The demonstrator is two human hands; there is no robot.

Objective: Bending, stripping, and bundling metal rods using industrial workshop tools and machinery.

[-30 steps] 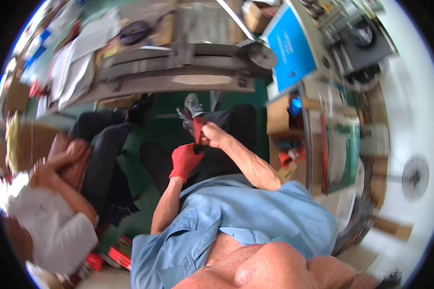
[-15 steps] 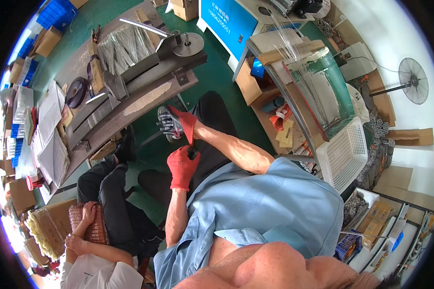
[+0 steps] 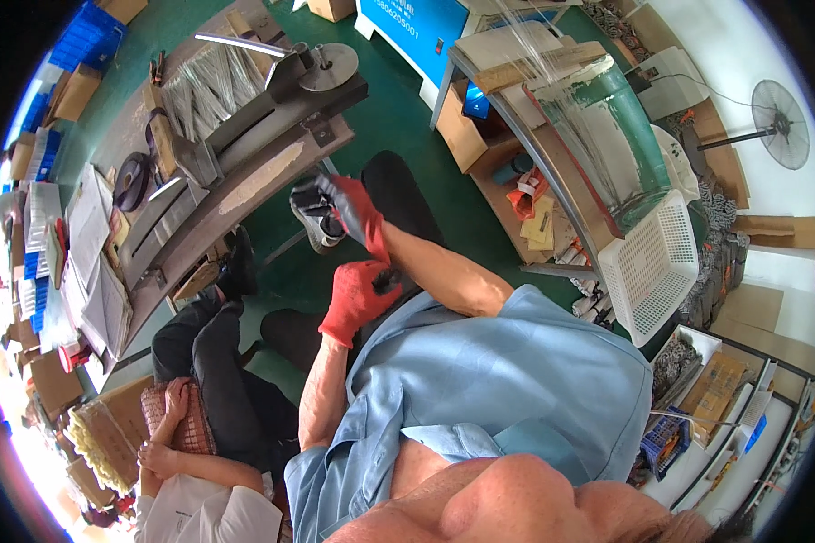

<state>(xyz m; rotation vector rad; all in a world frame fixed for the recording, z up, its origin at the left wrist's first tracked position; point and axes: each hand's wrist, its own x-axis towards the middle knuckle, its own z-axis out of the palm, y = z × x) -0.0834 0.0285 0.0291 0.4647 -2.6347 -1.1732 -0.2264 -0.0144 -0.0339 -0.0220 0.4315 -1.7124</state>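
Note:
Both my hands wear red knit gloves with dark coated palms and fingers. My left hand (image 3: 360,297) is closed, its dark fingertips at the red cuff (image 3: 379,247) of the right glove, which it pinches by the wrist. My right hand (image 3: 353,210) lies just beyond it, over my lap, its dark fingers stretched out to the left and holding nothing I can see. Below those fingers shows a grey-and-white shoe (image 3: 317,228).
A brown workbench (image 3: 263,185) with a metal fixture stands ahead left, carrying plastic strips and a dark tape roll (image 3: 133,181). At right are a bench with a green curved part (image 3: 625,113) and a white basket (image 3: 647,271). Another person (image 3: 199,498) sits at lower left.
My left hand has moved slightly right and up, closer to the right wrist. My right hand has turned, its fingers shifting up and left. The view has shifted a little.

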